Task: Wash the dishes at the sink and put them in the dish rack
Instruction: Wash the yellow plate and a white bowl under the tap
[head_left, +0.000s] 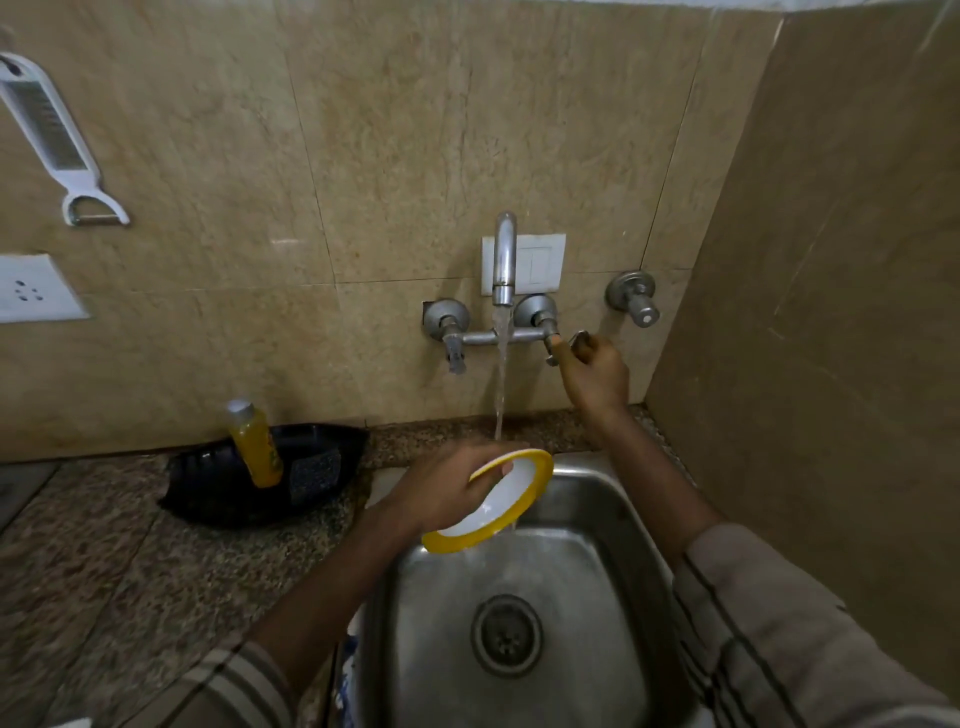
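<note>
My left hand (447, 488) grips a small white plate with a yellow rim (506, 501), tilted over the steel sink (613, 499). Water runs from the wall tap (504, 260) in a stream that falls onto the plate's upper edge and spills into the basin. My right hand (592, 371) is raised to the wall and closed around the right tap handle (563, 345). The drain (506, 635) sits in the middle of the basin, which holds no other dishes. No dish rack is in view.
A black tray (218, 493) on the granite counter left of the sink holds a yellow soap bottle (255, 444) and a dark scrub pad (314, 475). A white grater-peeler (52, 140) hangs on the wall. A side wall (831, 312) closes in on the right.
</note>
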